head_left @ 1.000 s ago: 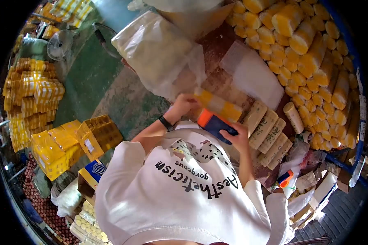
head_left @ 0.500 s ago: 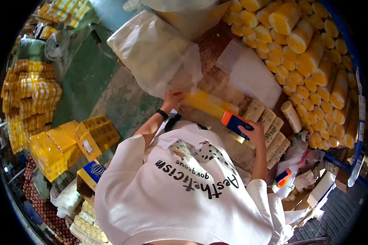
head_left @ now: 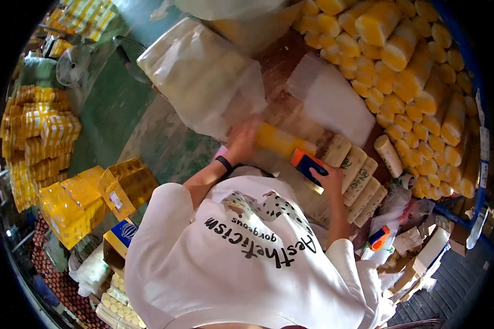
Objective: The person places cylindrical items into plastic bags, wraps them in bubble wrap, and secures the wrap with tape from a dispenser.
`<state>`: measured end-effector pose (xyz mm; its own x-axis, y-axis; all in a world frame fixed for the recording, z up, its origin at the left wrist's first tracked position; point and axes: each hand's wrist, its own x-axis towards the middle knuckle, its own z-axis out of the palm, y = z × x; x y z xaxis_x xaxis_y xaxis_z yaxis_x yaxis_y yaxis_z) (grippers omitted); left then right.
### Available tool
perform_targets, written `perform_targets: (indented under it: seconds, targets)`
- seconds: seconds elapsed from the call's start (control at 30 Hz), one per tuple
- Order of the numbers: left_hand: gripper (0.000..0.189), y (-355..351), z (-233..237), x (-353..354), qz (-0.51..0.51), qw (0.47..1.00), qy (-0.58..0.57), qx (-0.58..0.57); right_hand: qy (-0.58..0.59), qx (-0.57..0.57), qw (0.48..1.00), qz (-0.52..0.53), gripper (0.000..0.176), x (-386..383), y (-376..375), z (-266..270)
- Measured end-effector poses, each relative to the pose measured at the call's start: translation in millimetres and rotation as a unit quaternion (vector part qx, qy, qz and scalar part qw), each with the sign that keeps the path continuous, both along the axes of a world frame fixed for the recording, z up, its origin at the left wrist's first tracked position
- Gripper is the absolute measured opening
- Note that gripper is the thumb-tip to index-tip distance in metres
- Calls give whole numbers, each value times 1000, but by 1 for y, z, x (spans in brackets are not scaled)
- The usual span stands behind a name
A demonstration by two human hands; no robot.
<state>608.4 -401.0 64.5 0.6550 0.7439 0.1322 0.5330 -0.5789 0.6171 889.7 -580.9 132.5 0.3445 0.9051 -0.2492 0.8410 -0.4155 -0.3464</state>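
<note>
My right hand (head_left: 329, 179) is closed around a blue and orange tape dispenser (head_left: 309, 167), with its orange end turned toward the yellow-taped length. That yellow-taped length (head_left: 280, 140) spans the space between the dispenser and my left hand. My left hand (head_left: 243, 141), below a black wristband, is right at its far end, its fingers smeared by motion. Beside my right hand lies a row of pale, printed cylindrical packs (head_left: 357, 174). A large translucent plastic bag (head_left: 200, 71) is just beyond my left hand.
Yellow-and-white rolls (head_left: 406, 71) are piled high on the right behind a blue rail. A white sheet (head_left: 335, 101) lies on the work surface. A second tape dispenser (head_left: 379, 238) is at the lower right. Yellow-taped boxes (head_left: 74, 203) stand on the left, with a fan (head_left: 73, 66) behind.
My left hand has moved down and right, closer to the dispenser, shortening the yellow length between them. My right hand, with the tape dispenser, has shifted slightly left.
</note>
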Motion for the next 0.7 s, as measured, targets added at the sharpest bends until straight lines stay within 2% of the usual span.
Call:
perform_targets:
  seconds: [0.07,0.13,0.17,0.27,0.37,0.47,0.5,0.6,0.63,0.7]
  targets:
    - [70,-8,6,20,-160,984,70,44,-32,-19,999,-15,48,-2,-2,0]
    - [74,-15,-12,42,-209,951,134,184,9,8,1000,-11,46,2,-5,-6]
    - [76,-14,-25,51,-231,925,163,255,27,24,999,-9,45,6,-5,-8]
    - [77,-12,-55,70,-189,912,129,340,39,37,999,-6,43,20,-11,-4]
    - [77,-6,-66,74,-222,916,135,306,136,36,987,-80,38,46,-25,16]
    - [76,5,-39,77,-272,926,156,212,163,-31,978,-127,34,75,-41,49]
    - [75,7,-29,79,-279,924,161,208,141,26,981,-132,34,82,-52,41]
    - [75,6,2,79,-297,924,164,178,90,35,994,-59,36,95,-50,49]
    - [76,8,14,78,-300,928,153,162,164,-12,979,-121,38,92,-43,70]
    - [82,7,28,73,-290,944,109,118,228,37,963,-138,39,100,-52,71]
